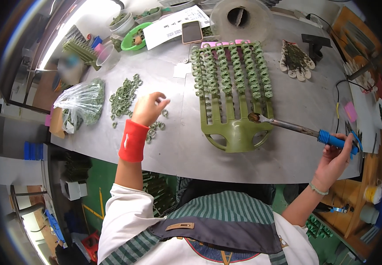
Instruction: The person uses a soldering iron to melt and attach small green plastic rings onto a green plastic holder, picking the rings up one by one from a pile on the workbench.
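My left hand (151, 108), below a red wristband, has its fingers curled beside a loose pile of small green rings (122, 97); whatever it may hold is hidden. My right hand (334, 159) grips a blue-handled tool (325, 138) with a long metal shaft. Its dark, bristle-like tip (255, 117) rests on or just over an olive-green rack (235, 139), where several long prongs carry rows of pale green ring-shaped pieces (226, 70).
A clear bag of green pieces (85, 101) lies left. Behind are a green basket (129, 36), paper (166, 28), a phone (192, 32) and a large translucent spool (259, 22). A stained glove (295, 59), black bracket (315, 42) and cables (337, 97) sit at right.
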`<state>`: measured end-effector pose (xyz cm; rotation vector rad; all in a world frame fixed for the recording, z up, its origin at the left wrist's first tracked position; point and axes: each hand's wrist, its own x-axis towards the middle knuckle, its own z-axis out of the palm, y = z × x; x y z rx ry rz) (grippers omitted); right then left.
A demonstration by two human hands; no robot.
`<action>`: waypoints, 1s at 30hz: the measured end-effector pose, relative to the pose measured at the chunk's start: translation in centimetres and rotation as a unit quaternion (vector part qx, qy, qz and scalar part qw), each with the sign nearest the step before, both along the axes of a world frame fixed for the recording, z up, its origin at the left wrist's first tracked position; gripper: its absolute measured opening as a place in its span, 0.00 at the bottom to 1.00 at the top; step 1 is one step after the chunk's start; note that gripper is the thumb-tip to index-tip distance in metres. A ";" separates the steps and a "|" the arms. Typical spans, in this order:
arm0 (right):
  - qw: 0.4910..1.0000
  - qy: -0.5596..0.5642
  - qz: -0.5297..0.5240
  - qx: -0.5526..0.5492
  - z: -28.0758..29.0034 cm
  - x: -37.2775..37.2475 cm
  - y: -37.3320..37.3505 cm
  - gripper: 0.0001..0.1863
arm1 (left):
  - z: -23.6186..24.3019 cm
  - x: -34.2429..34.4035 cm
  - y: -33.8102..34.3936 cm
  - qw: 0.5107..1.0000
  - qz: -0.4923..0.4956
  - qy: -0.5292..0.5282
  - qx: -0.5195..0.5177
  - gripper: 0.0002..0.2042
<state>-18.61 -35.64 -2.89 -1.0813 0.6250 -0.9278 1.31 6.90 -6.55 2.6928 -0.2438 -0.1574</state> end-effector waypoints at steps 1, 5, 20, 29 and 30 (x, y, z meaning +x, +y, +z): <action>1.000 0.003 0.001 -0.005 0.1 0.1 0.0 0.19 | -0.5 -0.8 0.8 0.999 0.027 0.023 0.025 0.15; 1.000 -0.001 0.013 -0.012 0.2 0.3 0.2 0.19 | -3.5 -1.7 2.2 0.970 0.091 0.103 -0.201 0.09; 1.000 -0.009 0.000 0.008 -0.5 2.0 2.4 0.19 | 1.6 -2.9 -15.5 0.927 -0.247 -0.176 -0.219 0.08; 0.999 -0.030 0.009 0.036 -1.4 3.5 3.5 0.18 | -0.4 -1.3 -18.0 0.891 -0.301 -0.317 -0.125 0.08; 0.999 -0.037 0.021 0.030 -1.5 3.3 3.6 0.17 | -0.4 -1.3 -17.9 0.895 -0.298 -0.311 -0.120 0.08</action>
